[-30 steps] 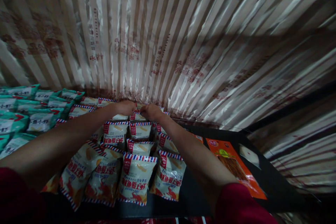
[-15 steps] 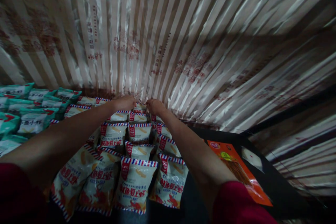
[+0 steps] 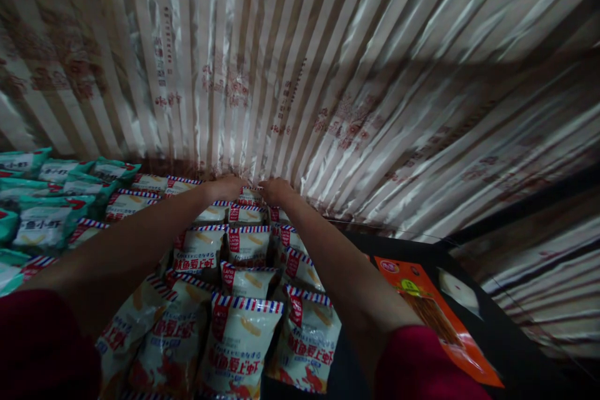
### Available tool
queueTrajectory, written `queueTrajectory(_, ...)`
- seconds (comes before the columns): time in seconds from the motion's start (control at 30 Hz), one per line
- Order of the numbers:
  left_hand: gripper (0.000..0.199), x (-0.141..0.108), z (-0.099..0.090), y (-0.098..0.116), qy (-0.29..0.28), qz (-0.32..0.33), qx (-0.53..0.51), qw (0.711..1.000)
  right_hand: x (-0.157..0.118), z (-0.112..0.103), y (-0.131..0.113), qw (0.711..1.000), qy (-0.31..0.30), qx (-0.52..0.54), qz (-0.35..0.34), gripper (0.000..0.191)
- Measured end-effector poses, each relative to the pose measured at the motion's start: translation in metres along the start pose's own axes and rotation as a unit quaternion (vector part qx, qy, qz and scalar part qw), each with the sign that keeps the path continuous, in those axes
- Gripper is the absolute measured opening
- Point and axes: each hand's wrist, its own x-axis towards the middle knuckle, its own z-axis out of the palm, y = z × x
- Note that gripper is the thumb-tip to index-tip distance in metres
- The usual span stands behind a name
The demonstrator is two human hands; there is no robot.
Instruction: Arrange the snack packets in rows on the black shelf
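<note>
Both my arms reach to the back row of white snack bags with red-and-blue striped edges. My left hand (image 3: 229, 187) is closed at the left upper edge of a rear snack bag (image 3: 252, 197). On that bag's right side is my right hand (image 3: 277, 191), its fingers also closed and partly hidden. The bag stands between the two hands, close to the curtain. In front, more of the same bags stand in rows, among them a front snack bag (image 3: 239, 344) leaning back with its label towards me.
Teal snack bags (image 3: 42, 225) fill the left side. To the right, an orange flat packet (image 3: 435, 319) and a small white packet (image 3: 459, 292) lie on a black surface (image 3: 497, 331). A striped, shiny printed curtain (image 3: 262, 62) hangs right behind the rows.
The view has shifted slightly, so the front bags appear lower. My hands stay at the same rear bag with hardly any movement.
</note>
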Motion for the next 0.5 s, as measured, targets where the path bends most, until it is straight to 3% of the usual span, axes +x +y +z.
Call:
queueTrajectory(0.3, 0.03, 0.009, 0.011, -0.013, 0.016, -0.04, -0.021, 0.999, 0.016, 0.004, 0.003, 1.0, -0.002, 0.012, -0.008, 0.041)
queueTrajectory(0.5, 0.03, 0.013, 0.015, -0.02, 0.044, -0.008, -0.033, 0.998, 0.02, 0.006, -0.002, 1.0, 0.01, 0.0, 0.01, 0.034)
